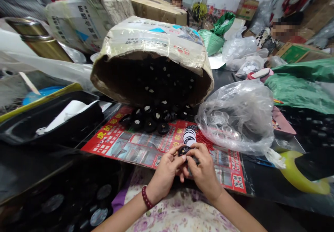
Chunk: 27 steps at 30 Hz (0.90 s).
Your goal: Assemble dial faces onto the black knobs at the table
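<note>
At lower centre of the frame the left hand (167,172) and right hand (204,172) close together on one small black disc (184,151), pinched at their fingertips, face up, equally near both. A pile (153,122) of them spills from the box (153,47) above. Fingers hide its lower edge and anything beneath.

Even daylight, wide-angle edge warp

1. Tipped cardboard box (151,61) fills the desk's middle, black discs (153,120) spilling from its mouth toward the near edge.
2. Clear plastic bag (237,117) crowds the right side; black tray (52,120) blocks the left.
3. Bare red flyer (130,148) left of centre leaves a passage.
</note>
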{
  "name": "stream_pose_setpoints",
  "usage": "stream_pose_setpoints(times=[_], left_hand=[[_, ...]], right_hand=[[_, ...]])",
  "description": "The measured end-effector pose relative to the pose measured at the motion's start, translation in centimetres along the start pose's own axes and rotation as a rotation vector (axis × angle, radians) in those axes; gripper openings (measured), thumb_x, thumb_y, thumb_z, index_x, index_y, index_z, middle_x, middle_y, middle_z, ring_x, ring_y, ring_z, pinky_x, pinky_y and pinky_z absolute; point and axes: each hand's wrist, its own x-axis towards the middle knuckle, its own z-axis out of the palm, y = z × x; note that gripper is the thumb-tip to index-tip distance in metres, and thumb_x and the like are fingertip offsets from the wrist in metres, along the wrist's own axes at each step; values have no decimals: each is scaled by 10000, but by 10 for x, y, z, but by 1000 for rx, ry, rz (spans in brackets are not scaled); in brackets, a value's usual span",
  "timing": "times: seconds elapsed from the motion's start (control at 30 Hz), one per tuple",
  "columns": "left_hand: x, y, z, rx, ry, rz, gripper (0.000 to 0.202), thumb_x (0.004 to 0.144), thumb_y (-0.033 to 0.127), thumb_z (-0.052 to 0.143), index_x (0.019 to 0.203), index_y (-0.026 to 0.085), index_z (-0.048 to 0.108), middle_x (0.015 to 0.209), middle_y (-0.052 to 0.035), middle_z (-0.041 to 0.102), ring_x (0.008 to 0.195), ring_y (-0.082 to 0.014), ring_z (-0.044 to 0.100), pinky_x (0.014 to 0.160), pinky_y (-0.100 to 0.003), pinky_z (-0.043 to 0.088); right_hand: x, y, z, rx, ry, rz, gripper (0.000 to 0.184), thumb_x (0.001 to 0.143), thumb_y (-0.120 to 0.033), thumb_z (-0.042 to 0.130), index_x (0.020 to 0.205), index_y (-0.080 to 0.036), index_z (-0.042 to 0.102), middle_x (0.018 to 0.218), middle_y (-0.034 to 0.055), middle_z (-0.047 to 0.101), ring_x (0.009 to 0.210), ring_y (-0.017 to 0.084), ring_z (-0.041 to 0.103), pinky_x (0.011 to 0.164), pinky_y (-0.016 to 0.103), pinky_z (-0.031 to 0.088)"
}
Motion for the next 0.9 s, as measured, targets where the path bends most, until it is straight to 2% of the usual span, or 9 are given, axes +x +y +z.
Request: stream_pose_setpoints(times=[0.13, 0.27, 0.37, 0.43, 0.57, 0.63, 0.73, 0.9], left_hand=[[1, 0, -3, 47, -3, 10, 389, 790, 265, 616, 1139, 157, 482, 604, 31, 600, 425, -92, 566, 339, -156, 443], [0, 0, -5, 54, -30, 2, 470, 771, 299, 643, 1184, 158, 467, 603, 28, 605, 439, -105, 575, 345, -168, 453], [0, 0, -5, 64, -23, 6, 484, 773, 304, 641, 1196, 149, 464, 593, 29, 599, 427, -104, 570, 340, -168, 450], [0, 0, -5, 74, -15, 9, 453, 779, 306, 632, 1176, 149, 480, 565, 38, 584, 407, -99, 556, 335, -165, 442], [2, 0, -4, 99, 0, 15, 405, 779, 304, 622, 1137, 155, 508, 517, 48, 574, 370, -93, 531, 328, -162, 427], [3, 0, -4, 115, 13, 20, 402, 778, 297, 619, 1137, 150, 514, 477, 56, 563, 347, -92, 514, 319, -161, 417], [3, -2, -4, 127, 42, 27, 395, 776, 286, 620, 1134, 151, 522, 447, 70, 546, 319, -84, 483, 299, -153, 393], [2, -4, -3, 108, 87, 22, 375, 770, 285, 615, 1112, 153, 536, 444, 84, 541, 275, -67, 433, 275, -148, 353]], right_hand=[[-1, 2, 2, 53, -2, 18, 164, 822, -91, 482, 796, -196, 605, 968, 60, 523, 923, 180, 529, 805, 305, 431], [-1, -1, 1, 85, -22, 30, 155, 837, -106, 475, 797, -199, 592, 949, 54, 512, 926, 180, 521, 814, 307, 423], [-2, -1, 3, 119, 8, 76, 124, 816, -115, 494, 759, -200, 563, 929, 43, 510, 903, 175, 522, 803, 302, 423], [-2, 0, 7, 190, 45, 162, 86, 796, -131, 517, 823, -210, 538, 911, 31, 522, 864, 167, 530, 781, 298, 435], [-3, 4, 16, 542, 61, 416, 328, 769, -179, 558, 1059, -244, 418, 947, 14, 545, 860, 152, 566, 777, 290, 472], [-4, 4, 19, 671, 57, 486, 343, 757, -186, 573, 1048, -246, 402, 956, 6, 547, 888, 146, 574, 801, 285, 471], [-4, 2, 21, 727, 85, 523, 319, 734, -169, 589, 993, -242, 417, 922, -10, 542, 869, 133, 569, 780, 260, 470], [-3, -9, 22, 855, 126, 576, 267, 713, -164, 605, 885, -252, 421, 855, -30, 518, 753, 120, 561, 607, 225, 494]])
